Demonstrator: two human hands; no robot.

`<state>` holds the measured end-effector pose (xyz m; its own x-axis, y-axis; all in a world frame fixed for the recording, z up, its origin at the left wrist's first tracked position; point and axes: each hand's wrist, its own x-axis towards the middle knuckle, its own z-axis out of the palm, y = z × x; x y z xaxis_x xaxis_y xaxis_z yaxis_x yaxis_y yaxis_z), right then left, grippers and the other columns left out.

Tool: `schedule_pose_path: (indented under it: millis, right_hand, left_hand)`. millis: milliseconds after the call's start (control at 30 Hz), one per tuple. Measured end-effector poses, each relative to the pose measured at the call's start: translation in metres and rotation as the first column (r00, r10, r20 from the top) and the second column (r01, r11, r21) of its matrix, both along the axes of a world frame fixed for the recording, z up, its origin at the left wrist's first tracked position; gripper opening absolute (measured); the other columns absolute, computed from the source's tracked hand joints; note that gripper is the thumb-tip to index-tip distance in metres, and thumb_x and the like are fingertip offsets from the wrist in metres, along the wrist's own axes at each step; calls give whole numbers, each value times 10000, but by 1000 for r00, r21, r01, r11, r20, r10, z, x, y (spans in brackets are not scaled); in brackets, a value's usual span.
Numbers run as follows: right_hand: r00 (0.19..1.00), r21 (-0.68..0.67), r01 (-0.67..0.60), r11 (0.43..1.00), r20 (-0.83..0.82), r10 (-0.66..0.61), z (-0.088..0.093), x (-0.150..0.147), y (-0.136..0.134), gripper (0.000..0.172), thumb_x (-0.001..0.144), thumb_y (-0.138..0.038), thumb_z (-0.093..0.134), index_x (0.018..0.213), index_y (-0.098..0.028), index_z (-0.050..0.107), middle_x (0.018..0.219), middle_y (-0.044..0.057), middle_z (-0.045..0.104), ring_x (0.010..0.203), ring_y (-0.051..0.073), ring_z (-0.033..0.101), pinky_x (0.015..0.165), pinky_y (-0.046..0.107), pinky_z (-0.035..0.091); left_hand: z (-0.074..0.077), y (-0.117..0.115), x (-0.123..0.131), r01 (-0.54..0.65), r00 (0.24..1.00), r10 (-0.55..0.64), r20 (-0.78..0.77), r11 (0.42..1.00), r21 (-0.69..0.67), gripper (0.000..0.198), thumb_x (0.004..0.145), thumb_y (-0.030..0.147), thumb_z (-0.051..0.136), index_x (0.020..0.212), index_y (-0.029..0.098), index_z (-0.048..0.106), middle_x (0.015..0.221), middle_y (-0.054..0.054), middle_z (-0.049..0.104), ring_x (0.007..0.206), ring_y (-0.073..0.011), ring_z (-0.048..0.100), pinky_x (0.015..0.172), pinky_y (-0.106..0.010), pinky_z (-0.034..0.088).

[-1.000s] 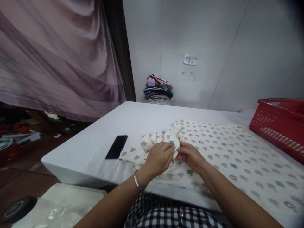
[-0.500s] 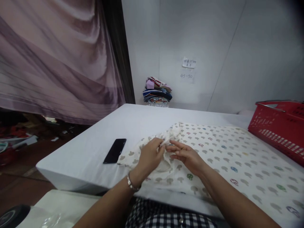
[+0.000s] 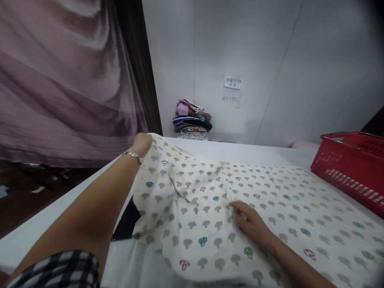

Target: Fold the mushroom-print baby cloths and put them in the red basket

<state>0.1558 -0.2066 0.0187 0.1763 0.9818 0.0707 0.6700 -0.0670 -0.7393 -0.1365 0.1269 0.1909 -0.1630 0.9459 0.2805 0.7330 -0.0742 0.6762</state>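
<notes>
A cream cloth printed with grey and coloured mushrooms [image 3: 207, 216] is spread over the white table [image 3: 240, 149]. At its far left corner, my left hand [image 3: 143, 143] is closed on the edge and holds it up off the table, so the left part slopes and wrinkles. My right hand [image 3: 250, 222] rests on the middle of the cloth, with thumb and index finger close together at a crease; whether they pinch fabric is hard to make out. A black phone [image 3: 127, 220] lies partly covered by the cloth's left edge.
A red plastic basket [image 3: 349, 172] stands at the table's right side. Folded fabrics [image 3: 192, 120] are stacked by the wall at the back. Paper notes [image 3: 232, 83] are stuck on the wall. A pinkish curtain [image 3: 60, 88] hangs at the left.
My left hand has moved far left and away from me, drawing the bunched cloth open across the table and over part of the phone. My right hand has shifted slightly right and nearer.
</notes>
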Motion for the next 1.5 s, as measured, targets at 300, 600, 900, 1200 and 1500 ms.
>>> schedule_pose_path:
  millis: [300,600,900,1200,1500]
  right_hand:
    - [896,-15,-86,996,437,83,-50,20,-13,477,908,-355,418,1381,-315,373,1452,21,331,1351,258,259,1099,543,200]
    - [972,-103,-57,993,222,79,-15,15,19,625,864,-384,498,1410,-425,196,1488,-60,180,1365,264,189,1123,516,153]
    - [963,-127,-193,973,166,213,-3,8,74,574,872,-370,488,1401,-385,265,1483,-42,224,1375,242,181,1128,508,102]
    - [933,78,-107,991,354,73,-3,12,250,333,860,-229,423,1120,-213,632,1192,80,609,1129,235,517,1010,429,353]
    - [799,-131,-192,973,555,232,-3,-33,333,243,857,-290,490,994,-160,642,1055,125,612,1005,239,524,866,322,369]
  left_hand:
    - [-30,86,-4,-191,963,177,-204,980,-54,350,831,155,462,1138,-9,492,1134,-277,572,1094,-364,538,862,-470,421]
    - [-89,144,-16,-104,776,41,-629,993,-64,271,838,98,355,1067,40,488,1025,-203,622,935,-297,604,722,-360,453]
    - [-135,165,-31,-82,753,-112,-649,962,-261,338,836,129,399,1141,66,529,1192,-208,540,1025,-307,564,769,-374,448]
    - [-144,175,-41,-100,857,-90,-508,937,-335,315,789,132,442,1049,62,605,1102,-230,607,995,-328,588,737,-380,466]
    - [-153,188,-55,-48,920,-44,-389,974,-223,319,836,195,399,1042,108,627,1105,-188,626,1028,-284,581,821,-338,442]
